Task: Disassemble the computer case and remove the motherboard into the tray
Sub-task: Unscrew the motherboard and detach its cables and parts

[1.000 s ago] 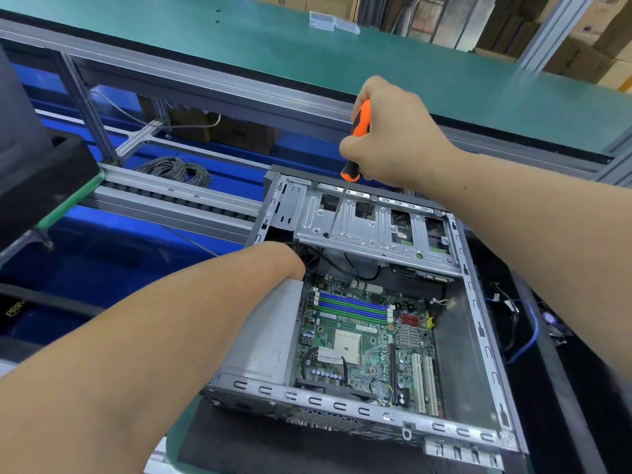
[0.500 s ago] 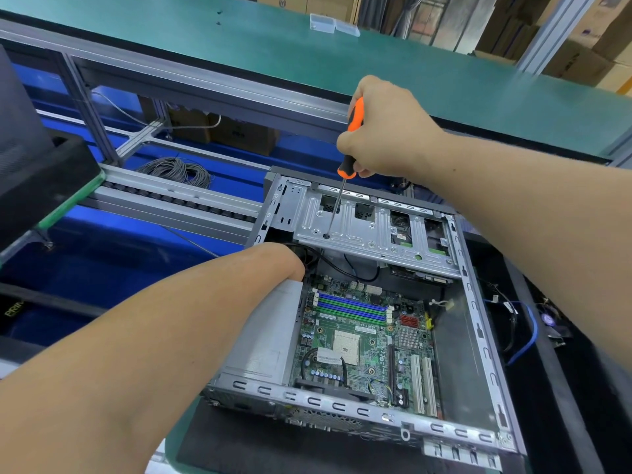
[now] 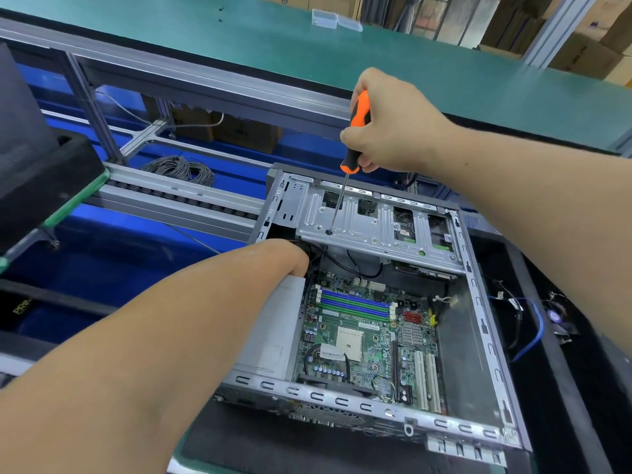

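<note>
An open grey computer case point(image 3: 485, 323) lies on a black mat. The green motherboard point(image 3: 362, 336) sits on its floor. A silver drive bracket point(image 3: 372, 224) spans the far end. My right hand point(image 3: 390, 124) grips an orange and black screwdriver point(image 3: 357, 131), its tip on a screw point(image 3: 329, 231) in the bracket. My left hand point(image 3: 290, 258) reaches under the bracket's left end; its fingers are hidden in the case.
A grey power supply point(image 3: 273, 336) fills the case's left side. Loose cables point(image 3: 526, 323) lie on the black mat to the right. A roller conveyor rail point(image 3: 178, 200) runs at the left, a black bin point(image 3: 44, 179) beside it. A green bench point(image 3: 273, 39) lies beyond.
My right hand has shifted slightly on the screwdriver handle while the tip stays on the same screw. The left arm has not moved.
</note>
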